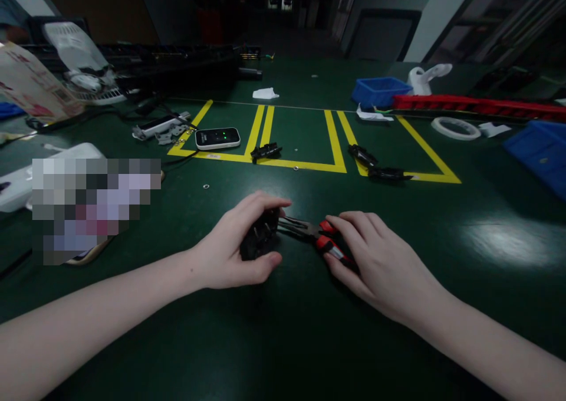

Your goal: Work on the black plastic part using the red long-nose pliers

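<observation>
My left hand [239,242] is curled around a black plastic part [259,236], thumb on the near side and fingers on the far side. Pale pin-like bits show on the part's face. My right hand [375,253] grips red-handled needle-nose pliers [326,236]. The pliers' long jaws point left and reach the right side of the black part, a little apart at the tips. Whether they pinch anything there I cannot tell. Both hands are just above the dark green table [283,342].
Beyond my hands, black plastic pieces [266,151] lie along yellow tape lines [305,165]. A white-edged device [217,138] with green lights sits left of them. A blue bin [542,156] and a tape roll [455,128] are at right. A blurred-out phone-like object [101,212] lies left.
</observation>
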Available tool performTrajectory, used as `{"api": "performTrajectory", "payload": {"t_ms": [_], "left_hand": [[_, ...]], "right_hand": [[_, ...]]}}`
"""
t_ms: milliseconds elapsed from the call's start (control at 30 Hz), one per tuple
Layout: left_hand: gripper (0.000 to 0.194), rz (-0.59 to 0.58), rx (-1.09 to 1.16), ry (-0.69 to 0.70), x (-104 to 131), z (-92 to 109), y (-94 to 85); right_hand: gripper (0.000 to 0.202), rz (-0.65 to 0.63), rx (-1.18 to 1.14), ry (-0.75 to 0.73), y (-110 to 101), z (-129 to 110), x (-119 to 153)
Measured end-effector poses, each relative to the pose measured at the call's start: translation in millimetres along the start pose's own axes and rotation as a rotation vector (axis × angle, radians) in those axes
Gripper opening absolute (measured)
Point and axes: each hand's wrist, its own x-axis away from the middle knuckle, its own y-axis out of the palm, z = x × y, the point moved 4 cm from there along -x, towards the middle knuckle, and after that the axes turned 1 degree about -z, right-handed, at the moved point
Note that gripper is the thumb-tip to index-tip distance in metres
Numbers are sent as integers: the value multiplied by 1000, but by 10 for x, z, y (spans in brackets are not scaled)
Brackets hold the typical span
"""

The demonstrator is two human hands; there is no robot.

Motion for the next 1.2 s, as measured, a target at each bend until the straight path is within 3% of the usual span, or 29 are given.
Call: {"api": "performTrajectory", "payload": {"t_ms": [167, 300, 500, 667, 867, 1200], "left_hand": [[50, 42, 5, -88, -52, -113, -89], [46, -18, 22, -152, -104, -114, -64], [50, -151, 45, -206, -175, -59, -3], [50, -163, 76, -181, -172, -73, 11], [61, -176, 71, -216, -148, -99, 24], [51, -208, 74, -230, -158, -123, 20]], "right_hand": [[40, 80, -9, -29, -43, 185, -107], [42, 135, -6, -108, -118, 320, -212], [43, 162, -21, -253, -125, 262, -303], [36, 181, -109, -243, -122, 248, -223], [41, 120, -203, -184, -189, 264, -187], [35, 41, -195, -146, -225, 157, -225]]}}
